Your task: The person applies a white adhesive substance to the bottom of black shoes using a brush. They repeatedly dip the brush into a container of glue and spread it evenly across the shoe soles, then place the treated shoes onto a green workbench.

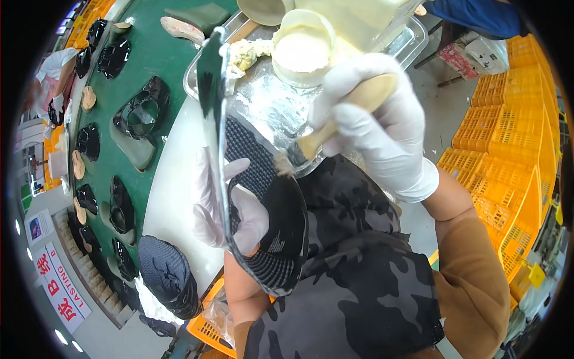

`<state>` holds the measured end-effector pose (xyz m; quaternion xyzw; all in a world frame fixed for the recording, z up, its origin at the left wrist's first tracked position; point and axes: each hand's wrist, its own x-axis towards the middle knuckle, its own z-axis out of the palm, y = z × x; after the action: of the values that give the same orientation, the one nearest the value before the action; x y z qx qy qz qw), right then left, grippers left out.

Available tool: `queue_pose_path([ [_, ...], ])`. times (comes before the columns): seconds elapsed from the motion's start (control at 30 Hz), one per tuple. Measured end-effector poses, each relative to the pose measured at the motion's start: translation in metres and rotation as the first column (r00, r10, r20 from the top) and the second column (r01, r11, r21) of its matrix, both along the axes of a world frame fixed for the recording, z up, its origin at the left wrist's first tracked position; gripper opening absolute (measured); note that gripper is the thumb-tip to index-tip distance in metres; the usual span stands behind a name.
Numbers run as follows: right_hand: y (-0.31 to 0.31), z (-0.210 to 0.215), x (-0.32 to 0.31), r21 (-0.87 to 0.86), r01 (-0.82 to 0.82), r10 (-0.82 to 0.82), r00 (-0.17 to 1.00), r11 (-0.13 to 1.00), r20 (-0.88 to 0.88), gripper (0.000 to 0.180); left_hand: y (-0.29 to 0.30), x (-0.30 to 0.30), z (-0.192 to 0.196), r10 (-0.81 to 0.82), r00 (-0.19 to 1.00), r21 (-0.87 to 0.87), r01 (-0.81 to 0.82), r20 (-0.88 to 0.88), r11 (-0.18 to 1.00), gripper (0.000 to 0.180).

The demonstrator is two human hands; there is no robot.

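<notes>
My left hand, in a white glove, holds up a dark textured shoe upper, its edge turned toward me and its hollow side partly showing. In my gloved right hand is a brush with a pale wooden handle. The brush's bristles point down and left, close to the upper; whether they touch it I cannot tell. Behind the brush lies a metal tray smeared with white. A tub of white paste stands in it, beside a crusted pale lump.
On the left, a green conveyor belt carries several glossy black uppers and shoe lasts. Another dark upper rests at the white table's edge. Orange crates are stacked on the right. Other people are at the far left and top right.
</notes>
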<state>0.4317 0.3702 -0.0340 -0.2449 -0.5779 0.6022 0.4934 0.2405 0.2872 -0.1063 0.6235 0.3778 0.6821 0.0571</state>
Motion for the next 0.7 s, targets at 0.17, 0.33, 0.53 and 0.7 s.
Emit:
queue_pose_path([
  [0.17, -0.005, 0.017, 0.011, -0.191, -0.243, 0.260, 0.963, 0.951, 0.066, 0.027, -0.021, -0.015, 0.008, -0.024, 0.971, -0.407, 0.122, 0.239, 0.905, 0.061],
  [0.33, -0.006, 0.018, 0.005, 0.007, -0.155, 0.155, 0.985, 0.988, -0.069, 0.029, -0.010, -0.014, 0.002, 0.007, 0.999, -0.152, 0.000, 0.050, 0.988, 0.061],
  [0.53, -0.007, 0.017, 0.004, 0.052, -0.242, 0.247, 0.961, 0.969, -0.124, 0.027, 0.002, -0.013, 0.005, 0.209, 0.977, 0.011, -0.208, -0.049, 0.978, 0.064],
  [0.7, -0.015, 0.018, -0.014, -0.014, -0.266, 0.217, 0.815, 0.964, -0.537, 0.025, -0.017, -0.014, 0.048, 0.291, 0.957, -0.209, -0.287, -0.016, 0.935, 0.062],
])
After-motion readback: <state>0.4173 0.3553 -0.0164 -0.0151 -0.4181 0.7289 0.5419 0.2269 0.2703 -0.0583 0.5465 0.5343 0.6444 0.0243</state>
